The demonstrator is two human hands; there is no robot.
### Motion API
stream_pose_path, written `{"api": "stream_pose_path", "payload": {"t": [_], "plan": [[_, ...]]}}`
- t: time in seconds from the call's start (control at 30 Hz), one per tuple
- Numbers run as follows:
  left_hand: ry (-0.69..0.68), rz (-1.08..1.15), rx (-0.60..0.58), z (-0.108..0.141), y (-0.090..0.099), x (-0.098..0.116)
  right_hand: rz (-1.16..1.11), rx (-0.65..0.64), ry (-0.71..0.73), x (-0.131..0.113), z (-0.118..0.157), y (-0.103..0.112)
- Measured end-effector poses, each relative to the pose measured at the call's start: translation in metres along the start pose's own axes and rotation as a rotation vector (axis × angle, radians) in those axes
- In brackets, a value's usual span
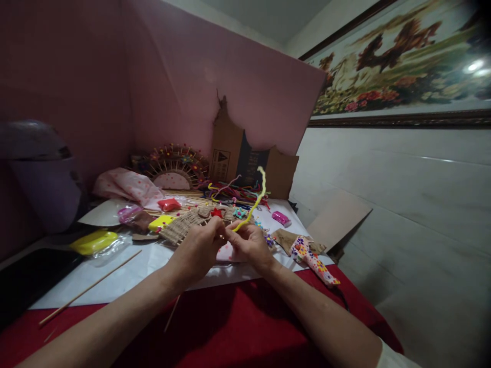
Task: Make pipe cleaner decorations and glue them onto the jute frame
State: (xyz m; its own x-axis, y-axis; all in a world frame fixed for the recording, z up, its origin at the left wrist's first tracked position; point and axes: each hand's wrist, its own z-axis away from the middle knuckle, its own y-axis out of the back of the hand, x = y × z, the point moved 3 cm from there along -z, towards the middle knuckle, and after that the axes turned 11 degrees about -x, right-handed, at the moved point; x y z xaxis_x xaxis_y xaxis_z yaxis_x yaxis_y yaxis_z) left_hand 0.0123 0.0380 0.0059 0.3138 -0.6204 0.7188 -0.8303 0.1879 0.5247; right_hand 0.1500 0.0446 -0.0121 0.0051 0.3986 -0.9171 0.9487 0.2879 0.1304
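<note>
A bright yellow pipe cleaner [254, 204] rises in a bent curve from between my fingers, its free tip pointing up. My right hand [253, 246] pinches it near its lower end. Fingers closed, my left hand [200, 250] meets the right fingertips at that same end; the exact grip there is hidden. Just behind and below both hands lies a woven twine fan-shaped piece [178, 228], carrying a red star [217, 212] and a teal star [240, 212]. Part of it is covered by my hands.
A finished-looking fan [172, 180] leans at the back, beside cut cardboard [226, 148] and a heap of coloured pipe cleaners [241, 191]. Yellow clay [95, 242] and a thin stick [92, 287] lie left. A flower-patterned glue gun [312, 258] lies right, near the red cloth's edge.
</note>
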Motion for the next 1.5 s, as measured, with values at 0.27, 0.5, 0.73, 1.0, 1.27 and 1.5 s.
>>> {"api": "stream_pose_path", "payload": {"t": [0.27, 0.5, 0.73, 1.0, 1.27, 1.5], "plan": [[0.12, 0.576, 0.004, -0.004, 0.0, 0.006, -0.26, 0.026, -0.051, 0.0, -0.002, 0.005], [0.088, 0.718, 0.013, -0.003, 0.002, 0.012, -0.392, 0.008, -0.039, -0.005, 0.0, 0.004], [0.045, 0.719, -0.02, -0.004, 0.003, 0.013, -0.406, -0.003, -0.003, -0.007, 0.001, 0.001], [0.003, 0.603, -0.048, -0.003, 0.003, 0.011, -0.351, -0.009, 0.004, -0.007, 0.001, 0.002], [0.009, 0.49, -0.238, -0.005, 0.001, 0.002, -0.222, -0.005, 0.047, -0.006, 0.002, 0.002], [0.151, 0.208, -0.24, -0.004, -0.001, 0.001, -0.018, 0.002, 0.098, -0.005, 0.003, 0.001]]}}
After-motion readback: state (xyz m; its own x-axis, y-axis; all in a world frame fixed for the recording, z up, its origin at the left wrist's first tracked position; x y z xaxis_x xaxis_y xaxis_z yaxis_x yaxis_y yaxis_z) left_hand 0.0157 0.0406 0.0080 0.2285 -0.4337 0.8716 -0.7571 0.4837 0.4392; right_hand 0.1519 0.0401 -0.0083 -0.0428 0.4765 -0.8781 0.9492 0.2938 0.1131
